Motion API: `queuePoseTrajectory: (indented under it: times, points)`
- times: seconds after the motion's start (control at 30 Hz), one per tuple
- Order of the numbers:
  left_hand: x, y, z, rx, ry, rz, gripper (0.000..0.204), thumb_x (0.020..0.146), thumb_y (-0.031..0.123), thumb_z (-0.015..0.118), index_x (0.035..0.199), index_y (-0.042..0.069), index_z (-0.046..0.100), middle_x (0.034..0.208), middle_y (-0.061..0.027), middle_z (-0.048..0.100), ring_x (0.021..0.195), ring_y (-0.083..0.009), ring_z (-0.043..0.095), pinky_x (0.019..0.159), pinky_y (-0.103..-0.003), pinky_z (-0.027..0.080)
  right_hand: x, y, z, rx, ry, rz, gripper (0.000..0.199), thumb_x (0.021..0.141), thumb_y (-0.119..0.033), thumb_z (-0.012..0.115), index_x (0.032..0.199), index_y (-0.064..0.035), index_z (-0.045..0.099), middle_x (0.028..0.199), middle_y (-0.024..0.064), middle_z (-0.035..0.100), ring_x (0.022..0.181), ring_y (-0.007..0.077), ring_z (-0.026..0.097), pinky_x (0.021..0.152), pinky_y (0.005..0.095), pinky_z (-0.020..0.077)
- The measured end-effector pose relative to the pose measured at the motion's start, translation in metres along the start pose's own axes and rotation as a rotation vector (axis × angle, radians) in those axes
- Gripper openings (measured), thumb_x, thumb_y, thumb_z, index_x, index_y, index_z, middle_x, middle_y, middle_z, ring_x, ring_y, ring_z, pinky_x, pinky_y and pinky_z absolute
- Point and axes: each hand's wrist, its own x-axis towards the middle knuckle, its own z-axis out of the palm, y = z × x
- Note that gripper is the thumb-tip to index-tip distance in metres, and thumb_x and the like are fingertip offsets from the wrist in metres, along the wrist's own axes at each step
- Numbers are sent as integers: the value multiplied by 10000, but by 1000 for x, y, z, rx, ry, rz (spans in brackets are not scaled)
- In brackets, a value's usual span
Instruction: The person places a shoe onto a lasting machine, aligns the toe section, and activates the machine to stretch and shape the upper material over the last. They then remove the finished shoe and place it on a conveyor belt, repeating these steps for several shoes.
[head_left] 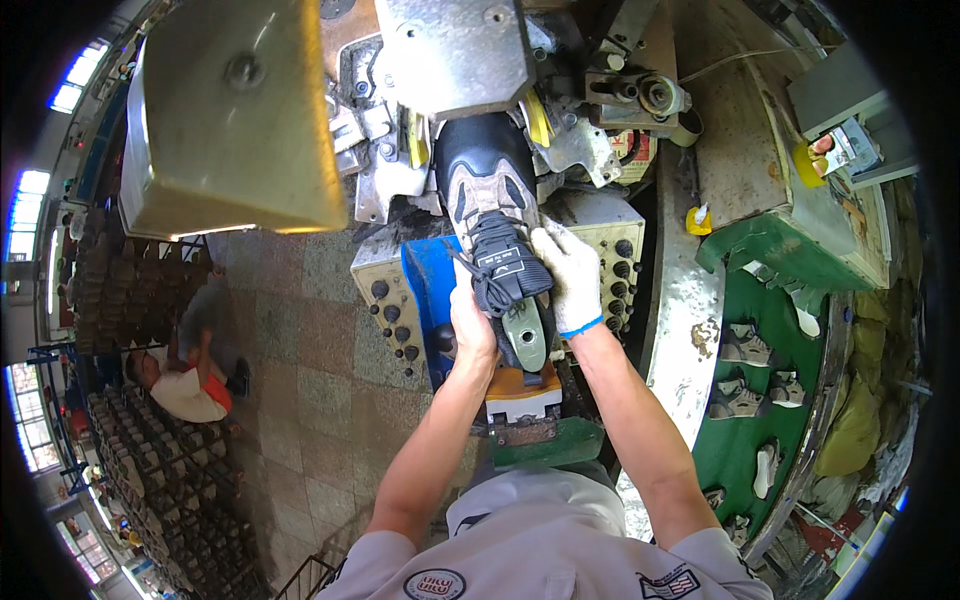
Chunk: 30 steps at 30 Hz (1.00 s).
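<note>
A black and grey lace-up shoe (488, 190) sits toe-first under the metal head (455, 50) of a machine. A green last (525, 335) sticks out of its heel opening, above an orange-brown rest (522, 380). My bare left hand (470, 322) is closed round the left side of the shoe near the laces (497, 262). On the opposite side, my right hand (568, 275), in a white glove with a blue cuff, grips the shoe near its collar. Fingers of both hands are partly hidden by the shoe. Metal clamps with yellow pieces (537, 118) flank the toe.
Panels with black knobs (393, 315) stand on both sides, a blue plate (428, 300) beside the left one. A large cover (235, 120) hangs upper left. Several shoes (745, 345) lie on a green conveyor (745, 440) at right. Shoe racks (160, 480) and another person (190, 385) are at left.
</note>
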Motion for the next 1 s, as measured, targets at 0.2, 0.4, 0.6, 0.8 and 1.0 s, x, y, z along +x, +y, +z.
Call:
queuePoseTrajectory:
  times: [0.2, 0.4, 0.6, 0.8, 1.0]
  points:
    - [3, 4, 2, -34, -123, -79, 566, 1097, 452, 336, 1162, 2, 672, 1035, -54, 729, 886, -140, 696, 843, -289, 551, 3, 7, -5, -5, 22, 0, 365, 954, -160, 679, 1243, 61, 661, 1066, 52, 702, 944, 104, 613, 849, 252, 499]
    - [17, -1, -15, -36, -133, -134, 487, 1086, 399, 335, 1190, 33, 640, 1050, -80, 711, 918, -194, 695, 839, -341, 571, 1, 15, 2, 75, 26, 37, 300, 977, -194, 651, 1160, 39, 699, 1000, 19, 703, 871, 80, 597, 793, 241, 485]
    - [31, 5, -32, 40, -248, -46, 493, 1101, 371, 341, 1218, -12, 628, 1076, -90, 712, 929, -165, 695, 851, -310, 575, 3, 38, 9, 181, 43, 21, 312, 1026, -238, 586, 1114, 39, 700, 1010, 75, 722, 842, 122, 662, 763, 257, 523]
    - [23, 30, -23, 317, -336, 107, 355, 1063, 239, 417, 1176, -14, 639, 1000, -43, 695, 864, -129, 661, 799, -282, 555, -3, 15, 21, 214, 59, 5, 319, 1015, -279, 617, 1063, 26, 700, 995, 83, 726, 837, 132, 670, 755, 270, 533]
    - [31, 30, -27, 470, -308, 199, 410, 1069, 341, 429, 1121, 7, 660, 972, -25, 684, 829, -109, 635, 792, -276, 534, -3, 18, 26, 248, 50, 9, 356, 1009, -326, 624, 1079, 12, 713, 996, 54, 718, 849, 115, 643, 779, 268, 520]
